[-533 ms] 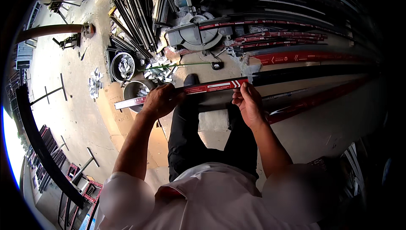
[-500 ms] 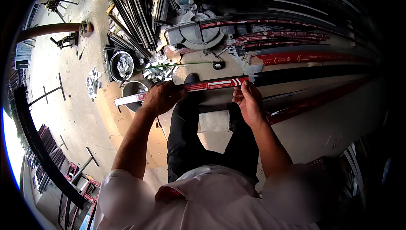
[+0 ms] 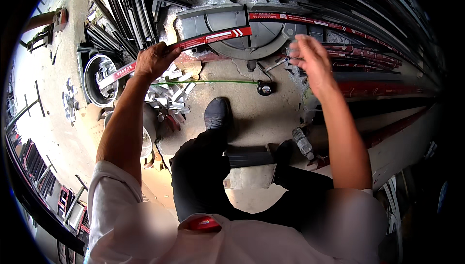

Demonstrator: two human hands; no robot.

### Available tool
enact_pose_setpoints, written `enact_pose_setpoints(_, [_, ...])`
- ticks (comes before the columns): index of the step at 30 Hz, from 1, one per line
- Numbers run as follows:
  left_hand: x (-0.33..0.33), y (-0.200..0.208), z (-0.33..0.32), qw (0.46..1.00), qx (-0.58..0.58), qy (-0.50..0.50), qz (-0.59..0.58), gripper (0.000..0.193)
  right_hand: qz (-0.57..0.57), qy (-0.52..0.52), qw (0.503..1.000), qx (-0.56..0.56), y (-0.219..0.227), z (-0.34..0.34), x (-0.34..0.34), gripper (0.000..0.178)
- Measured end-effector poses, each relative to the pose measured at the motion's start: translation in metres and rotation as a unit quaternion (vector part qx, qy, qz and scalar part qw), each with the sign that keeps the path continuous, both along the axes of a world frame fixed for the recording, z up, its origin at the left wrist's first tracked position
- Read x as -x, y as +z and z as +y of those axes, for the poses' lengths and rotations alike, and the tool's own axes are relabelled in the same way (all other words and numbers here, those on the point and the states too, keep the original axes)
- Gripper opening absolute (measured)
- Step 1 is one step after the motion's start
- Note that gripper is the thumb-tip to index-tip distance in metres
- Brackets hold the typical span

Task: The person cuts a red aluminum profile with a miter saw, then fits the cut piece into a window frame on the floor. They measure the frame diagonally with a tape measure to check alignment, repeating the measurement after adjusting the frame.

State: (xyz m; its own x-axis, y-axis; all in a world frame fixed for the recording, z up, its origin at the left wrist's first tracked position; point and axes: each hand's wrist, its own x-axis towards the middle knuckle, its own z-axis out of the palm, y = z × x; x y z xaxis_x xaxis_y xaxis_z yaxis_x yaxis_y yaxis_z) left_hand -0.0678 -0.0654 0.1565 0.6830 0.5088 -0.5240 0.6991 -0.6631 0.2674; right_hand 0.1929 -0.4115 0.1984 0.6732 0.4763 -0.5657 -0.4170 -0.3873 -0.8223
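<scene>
My left hand (image 3: 154, 62) is closed around a short metal profile strip (image 3: 215, 37) with a red printed film. The strip slants up to the right, its right end over the grey base of a mitre saw (image 3: 201, 21). My right hand (image 3: 312, 60) holds nothing, fingers stretched out and slightly apart, near the right side of the saw base. Beyond that hand, a longer red-filmed profile (image 3: 310, 20) lies across the saw's right side, its left end near the short strip's right end.
A tape measure (image 3: 266, 88) lies on the floor with its green blade drawn out leftward. Metal offcuts (image 3: 170, 100) lie near a bucket (image 3: 88, 80). Long dark profiles (image 3: 130, 9) lean at the upper left; red-filmed ones (image 3: 373, 56) stack right. A plastic bottle (image 3: 302, 144) lies near my leg.
The strip, held in both hands before, has moved forward to the saw in my left hand. My right hand has let go of it and moved forward and right.
</scene>
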Motion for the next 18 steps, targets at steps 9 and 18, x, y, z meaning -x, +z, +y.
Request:
enact_pose_setpoints(9, [-0.039, -0.137, 0.073, 0.996, -0.07, -0.041, -0.034, 0.076, -0.221, 0.095, 0.968, -0.077, 0.046, 0.08, -0.158, 0.046])
enact_pose_setpoints(18, [-0.05, -0.14, 0.077, 0.996, -0.07, -0.029, -0.047, 0.073, -0.268, 0.202, 0.942, 0.017, 0.083, 0.127, -0.169, 0.035])
